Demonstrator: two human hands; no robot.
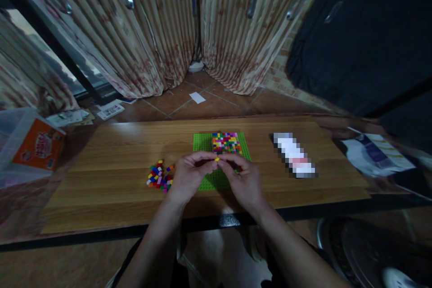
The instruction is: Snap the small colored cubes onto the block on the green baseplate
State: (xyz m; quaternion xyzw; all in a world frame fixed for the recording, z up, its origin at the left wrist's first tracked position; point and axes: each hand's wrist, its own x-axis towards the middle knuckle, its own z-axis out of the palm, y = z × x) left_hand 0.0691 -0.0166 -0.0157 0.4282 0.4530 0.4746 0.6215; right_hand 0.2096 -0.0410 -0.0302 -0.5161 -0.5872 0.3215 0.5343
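Note:
Between the fingertips of both hands is a small yellow toy brick (217, 159), held above a green baseplate (211, 183). My left hand (194, 171) pinches it from the left, and my right hand (245, 177) pinches it from the right. Behind the fingers, a block of many-coloured bricks (227, 142) sits on the far part of the baseplate. Its near side is partly hidden by my hands. Left of my left hand, a loose pile of coloured bricks (158, 176) lies on the wooden table.
The wooden table (111, 162) spans the view. A blurred-out, pale oblong item (293, 155) lies on its right side. A clear plastic bin (16, 144) with an orange label stands at the left. Papers (378, 155) are at the right, and curtains (162, 31) hang behind.

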